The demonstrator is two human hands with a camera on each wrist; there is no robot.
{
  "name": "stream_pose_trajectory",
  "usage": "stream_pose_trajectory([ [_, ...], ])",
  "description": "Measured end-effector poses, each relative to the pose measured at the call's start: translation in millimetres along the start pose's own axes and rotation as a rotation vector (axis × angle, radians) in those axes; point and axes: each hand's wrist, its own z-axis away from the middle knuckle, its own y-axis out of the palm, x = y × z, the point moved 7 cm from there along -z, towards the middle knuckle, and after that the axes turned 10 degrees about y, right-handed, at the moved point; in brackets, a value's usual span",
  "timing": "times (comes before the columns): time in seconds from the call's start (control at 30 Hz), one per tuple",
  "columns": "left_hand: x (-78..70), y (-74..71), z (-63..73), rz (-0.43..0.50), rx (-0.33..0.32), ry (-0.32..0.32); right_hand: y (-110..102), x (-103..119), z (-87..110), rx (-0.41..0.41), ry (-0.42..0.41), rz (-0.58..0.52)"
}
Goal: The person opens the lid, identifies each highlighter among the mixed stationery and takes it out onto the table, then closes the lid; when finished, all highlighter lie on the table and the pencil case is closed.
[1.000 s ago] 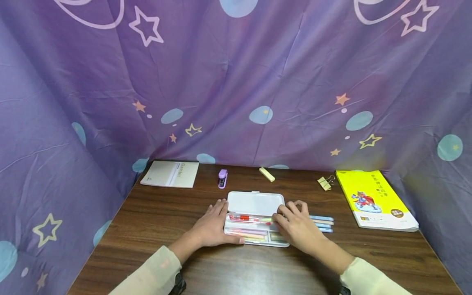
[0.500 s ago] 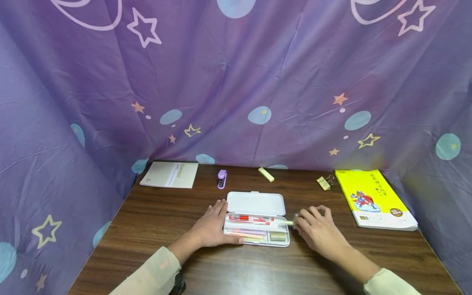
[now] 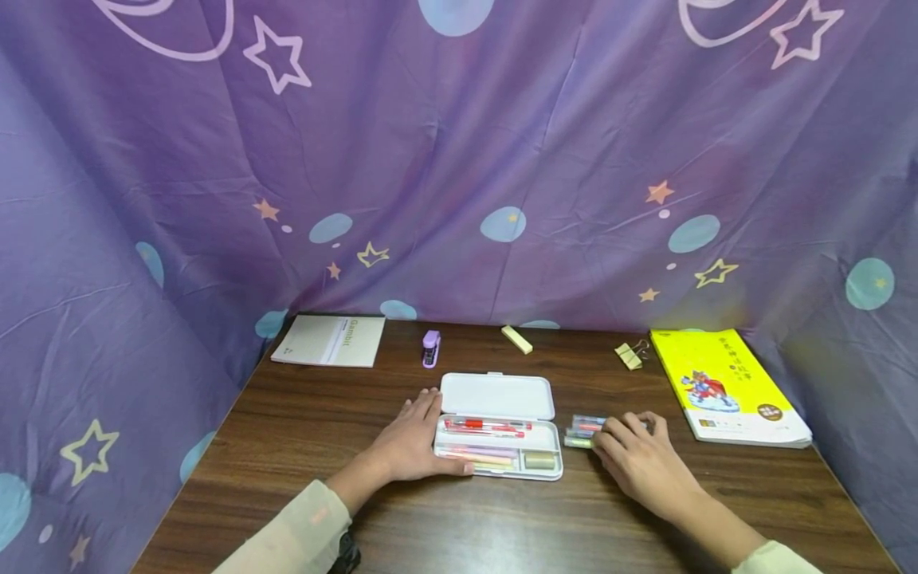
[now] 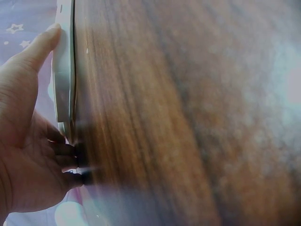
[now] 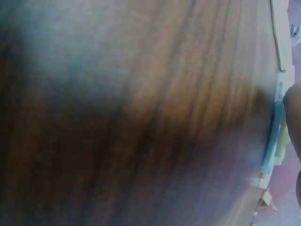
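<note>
A white pencil case point(image 3: 536, 470) lies with its lid folded back. Red pens point(image 3: 488, 429) fill part of its rear compartment; pastel sticks point(image 3: 484, 458) and a small olive block point(image 3: 539, 461) are in front. My left hand point(image 3: 405, 440) rests at the case's left end, fingers straight along the side, thumb on the front rim point(image 4: 63, 70). To the right of the case, my right hand point(image 3: 638, 458) pinches a light green pen point(image 3: 578, 442) down beside several blue and pale pens point(image 3: 588, 421). The hand hides most of their length; the right wrist view shows a blue pen point(image 5: 274, 136) by a finger.
Along the back lie a grey notebook point(image 3: 330, 341), a purple stapler point(image 3: 431, 349), a pale yellow bar point(image 3: 516, 340) and a binder clip point(image 3: 629, 355). A yellow book point(image 3: 727, 387) lies at the right. A purple curtain point(image 3: 459, 159) surrounds the table.
My right hand has moved right, out of the pencil case, carrying the light green pen to the pens on the table. The left hand has stayed on the case.
</note>
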Motion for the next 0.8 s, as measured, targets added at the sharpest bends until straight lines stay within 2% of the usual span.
stream_pose_trajectory([
  [0.33,-0.1,0.2,0.2,0.004,0.005,-0.004,1.9,2.3,4.9,-0.019,0.001,-0.013],
  [0.8,0.7,0.4,-0.4,-0.003,-0.003,0.006,4.9,1.5,6.2,0.013,0.012,-0.026],
])
